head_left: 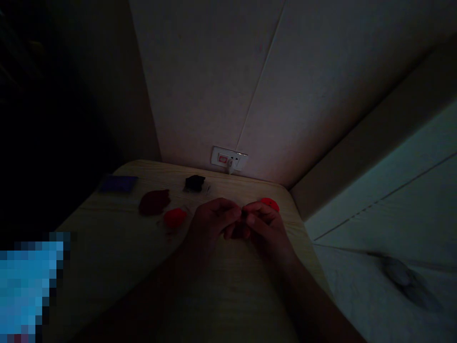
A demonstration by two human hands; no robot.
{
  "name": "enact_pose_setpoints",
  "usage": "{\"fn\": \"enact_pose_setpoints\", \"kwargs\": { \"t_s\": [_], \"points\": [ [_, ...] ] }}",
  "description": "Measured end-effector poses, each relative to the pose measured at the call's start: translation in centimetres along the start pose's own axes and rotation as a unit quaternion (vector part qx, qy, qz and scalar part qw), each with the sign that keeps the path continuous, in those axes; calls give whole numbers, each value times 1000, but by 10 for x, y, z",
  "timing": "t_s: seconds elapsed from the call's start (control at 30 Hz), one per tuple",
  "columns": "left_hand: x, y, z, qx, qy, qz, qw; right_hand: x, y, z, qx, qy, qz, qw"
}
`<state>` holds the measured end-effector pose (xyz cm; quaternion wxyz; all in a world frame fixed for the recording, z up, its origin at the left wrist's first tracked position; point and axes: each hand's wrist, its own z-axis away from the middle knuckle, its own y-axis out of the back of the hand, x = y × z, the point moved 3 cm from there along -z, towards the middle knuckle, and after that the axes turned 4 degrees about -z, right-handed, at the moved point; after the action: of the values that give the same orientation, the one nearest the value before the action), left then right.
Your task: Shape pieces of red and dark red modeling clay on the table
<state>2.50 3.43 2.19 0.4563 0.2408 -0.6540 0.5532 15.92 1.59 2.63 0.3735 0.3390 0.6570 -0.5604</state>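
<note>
Dark scrap (244, 214) seems pinched between the left hand (213, 220) and right hand (268, 226). Meeting fingertips likely give finer control.

hands (209, 221) close together, fingers (229, 217) curled, nearly meeting, forearms (312, 290) converging

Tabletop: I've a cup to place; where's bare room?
Bare wood shows between the left forearm and right forearm, and dimly left of the left forearm. Crowded: the back left, with purple packet, dark red piece, black piece and bright red piece.

The round lump (174, 217) is bright red, the flat lump (154, 202) maroon, the tabletop (217, 286) wood-grained.
</note>
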Motion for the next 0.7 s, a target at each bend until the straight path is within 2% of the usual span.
{"fn": "enact_pose_setpoints", "kwargs": {
  "t_s": [0.2, 0.5, 0.7],
  "points": [
    [1, -1, 0, -5, -7, 3, 1000, -3, -4, -1, 15, -2, -7, 1000],
    [0, -2, 2, 1, -19, 26, 999, -2, -3, -1, -3, -7, -14, 1000],
    [3, -2, 4, 31, -6, 14, 999, -1, -3, 1, 6, -18, -13, 1000]
  ]
}}
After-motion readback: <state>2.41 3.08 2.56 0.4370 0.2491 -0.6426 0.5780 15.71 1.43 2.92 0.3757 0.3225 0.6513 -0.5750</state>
